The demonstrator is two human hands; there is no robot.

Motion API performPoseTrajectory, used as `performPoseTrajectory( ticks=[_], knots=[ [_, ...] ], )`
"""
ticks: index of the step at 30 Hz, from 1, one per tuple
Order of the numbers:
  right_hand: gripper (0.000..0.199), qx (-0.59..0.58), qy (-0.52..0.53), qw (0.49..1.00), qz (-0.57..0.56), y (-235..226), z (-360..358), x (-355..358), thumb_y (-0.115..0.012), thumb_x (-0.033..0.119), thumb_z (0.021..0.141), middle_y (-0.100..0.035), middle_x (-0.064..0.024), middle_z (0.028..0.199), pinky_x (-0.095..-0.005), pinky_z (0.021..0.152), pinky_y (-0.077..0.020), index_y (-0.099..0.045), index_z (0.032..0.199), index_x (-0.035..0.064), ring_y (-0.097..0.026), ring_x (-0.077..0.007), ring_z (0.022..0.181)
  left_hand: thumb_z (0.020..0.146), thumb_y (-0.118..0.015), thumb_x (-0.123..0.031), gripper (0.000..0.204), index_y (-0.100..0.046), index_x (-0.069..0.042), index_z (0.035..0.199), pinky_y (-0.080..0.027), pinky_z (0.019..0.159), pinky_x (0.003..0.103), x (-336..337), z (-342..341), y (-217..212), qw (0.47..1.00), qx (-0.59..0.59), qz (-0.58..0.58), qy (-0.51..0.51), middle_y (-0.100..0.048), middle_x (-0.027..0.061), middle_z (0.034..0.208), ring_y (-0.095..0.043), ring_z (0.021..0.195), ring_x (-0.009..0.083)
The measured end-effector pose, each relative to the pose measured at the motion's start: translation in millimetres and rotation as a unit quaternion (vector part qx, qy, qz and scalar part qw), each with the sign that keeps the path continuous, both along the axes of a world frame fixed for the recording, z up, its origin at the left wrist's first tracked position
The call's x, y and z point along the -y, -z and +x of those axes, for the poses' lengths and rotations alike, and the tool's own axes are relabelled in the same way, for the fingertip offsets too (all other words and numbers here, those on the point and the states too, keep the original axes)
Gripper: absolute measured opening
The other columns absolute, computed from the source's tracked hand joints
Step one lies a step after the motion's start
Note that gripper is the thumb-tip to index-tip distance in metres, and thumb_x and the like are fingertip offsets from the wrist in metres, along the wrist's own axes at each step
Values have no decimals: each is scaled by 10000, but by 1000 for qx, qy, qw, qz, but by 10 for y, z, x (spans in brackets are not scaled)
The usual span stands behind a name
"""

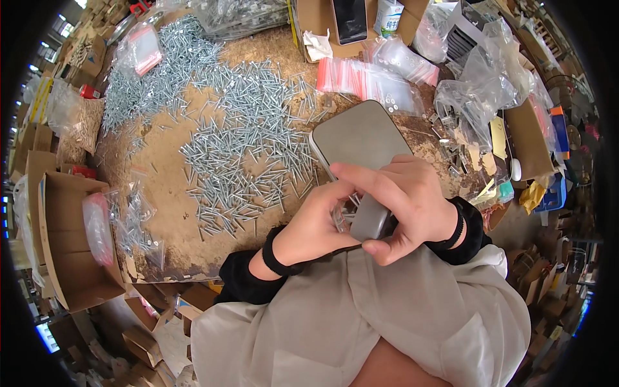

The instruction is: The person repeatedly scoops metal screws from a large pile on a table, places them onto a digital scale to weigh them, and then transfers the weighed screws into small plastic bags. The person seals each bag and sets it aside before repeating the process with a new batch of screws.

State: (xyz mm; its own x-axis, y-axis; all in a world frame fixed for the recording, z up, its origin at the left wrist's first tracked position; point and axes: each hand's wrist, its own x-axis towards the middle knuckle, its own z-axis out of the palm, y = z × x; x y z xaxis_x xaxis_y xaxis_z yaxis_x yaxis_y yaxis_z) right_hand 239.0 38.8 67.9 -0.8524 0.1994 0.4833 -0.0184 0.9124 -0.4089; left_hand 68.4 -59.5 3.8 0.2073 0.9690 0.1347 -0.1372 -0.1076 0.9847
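My left hand (313, 222) is closed around a small clear plastic bag (340, 216) with silver screws in it, at the near edge of the table. Close against it, my right hand (412, 200) curls round a grey rounded block (371, 218), whose kind I cannot make out. Its index finger reaches across to the left hand's fingertips. Just beyond both hands lies a flat scale-like device (358, 135) with a grey top and pale rim; its near part is hidden. Loose silver screws (242, 161) are spread to the left of it.
Resealable bags with red edges (364, 80) lie beyond the device, a phone (350, 19) and a white cup (389, 17) behind them. Crumpled clear plastic (480, 90) and small metal pieces (454, 151) are at the right. An open cardboard box (77, 258) stands left, beside bagged hardware (137, 219).
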Motion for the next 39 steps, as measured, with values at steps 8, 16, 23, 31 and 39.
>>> performPoseTrajectory(
  ticks=[8,16,23,31,39],
  knots=[
    [769,-6,27,992,-119,109,16,34,-674,504,791,-650,-81,749,-338,551,-454,-555,1337,-23,-637,-249,600,789,-847,-172,574,-557,-29,1263,-490,953,339,13,5,-27,995,41,-62,63,-647,55,1179,-612,1106,150],
    [661,-27,201,941,-270,332,365,-192,-735,301,790,-666,-157,1070,-360,868,-491,-543,1335,-20,-649,-286,1001,787,-732,28,595,-464,-63,1310,-451,770,270,16,44,-60,993,119,-10,-13,-563,30,1020,-559,886,103],
    [782,73,297,951,38,471,296,-109,-795,147,718,-578,-174,1298,-531,1038,-394,-461,1421,75,-523,-372,1221,703,-552,69,1054,-51,-150,1604,-437,844,341,4,0,-58,969,231,58,-63,-394,164,1429,-537,1039,210],
    [169,-60,-4,987,-146,394,163,124,-777,169,819,-670,-57,881,-386,664,-512,-705,949,90,-645,-291,781,730,-477,1,856,-234,18,1550,-127,1223,469,31,-17,-84,978,-6,161,129,-272,206,1597,-186,1514,353],
    [80,-155,-47,975,-151,336,292,81,-705,79,816,-578,-43,669,-356,485,-385,-646,770,50,-552,-245,541,828,-729,-55,328,-645,-35,1144,-464,936,392,44,-106,-183,974,-128,179,-47,-631,148,1164,-603,1046,260]
  ],
)
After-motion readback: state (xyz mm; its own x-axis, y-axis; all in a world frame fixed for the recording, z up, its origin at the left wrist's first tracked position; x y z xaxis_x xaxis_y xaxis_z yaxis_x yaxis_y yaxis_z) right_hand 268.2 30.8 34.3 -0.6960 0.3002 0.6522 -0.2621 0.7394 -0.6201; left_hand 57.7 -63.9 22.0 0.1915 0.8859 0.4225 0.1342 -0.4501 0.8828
